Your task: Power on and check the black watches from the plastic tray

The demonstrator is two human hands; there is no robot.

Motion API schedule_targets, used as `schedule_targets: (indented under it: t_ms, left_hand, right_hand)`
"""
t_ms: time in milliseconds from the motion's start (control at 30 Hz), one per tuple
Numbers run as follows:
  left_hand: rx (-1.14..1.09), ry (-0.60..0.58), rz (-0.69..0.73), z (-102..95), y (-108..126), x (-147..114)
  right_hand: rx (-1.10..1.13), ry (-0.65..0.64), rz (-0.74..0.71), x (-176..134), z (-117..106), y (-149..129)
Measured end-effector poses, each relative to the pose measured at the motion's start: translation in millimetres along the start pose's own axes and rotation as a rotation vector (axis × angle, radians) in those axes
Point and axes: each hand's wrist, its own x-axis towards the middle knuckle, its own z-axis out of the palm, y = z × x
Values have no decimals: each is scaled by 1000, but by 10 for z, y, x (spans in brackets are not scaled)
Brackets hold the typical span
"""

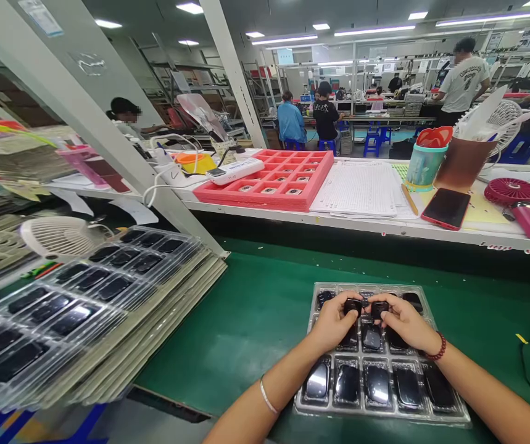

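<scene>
A clear plastic tray (370, 356) lies in front of me with glossy black, rounded rectangular pieces in its pockets, such as the black piece (347, 383) in the near row. Over its far half, my left hand (332, 319) pinches a small black rounded-square piece (352, 304) between thumb and fingers. Close beside it, my right hand (408, 322) grips a similar black rounded-square piece (379, 308). The two held pieces are nearly side by side, a small gap between them. My fingers cover part of both pieces and some pockets beneath.
Stacked trays of black pieces (91, 280) stand at the left. Beyond the green mat (200, 345), a raised shelf (366, 229) holds a red foam tray (313, 197), papers (360, 191), a phone (447, 208) and a pink fan (521, 206). A cable lies at right. Several people sit or stand farther back.
</scene>
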Motion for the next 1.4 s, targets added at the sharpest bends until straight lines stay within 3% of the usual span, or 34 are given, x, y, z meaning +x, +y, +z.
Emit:
schedule_targets:
  t_ms: [533, 900, 1267, 1400]
  left_hand:
    - [70, 17, -73, 15, 46, -4]
    - [-17, -11, -21, 13, 23, 7]
    - [78, -20, -100, 27, 81, -9]
    - [27, -18, -65, 21, 74, -6]
  right_hand:
    - [3, 12, -4, 2, 14, -20]
    - [13, -7, -41, 1, 24, -25]
    - [-6, 28, 4, 15, -7, 31]
    - [-4, -3, -32, 4, 8, -1]
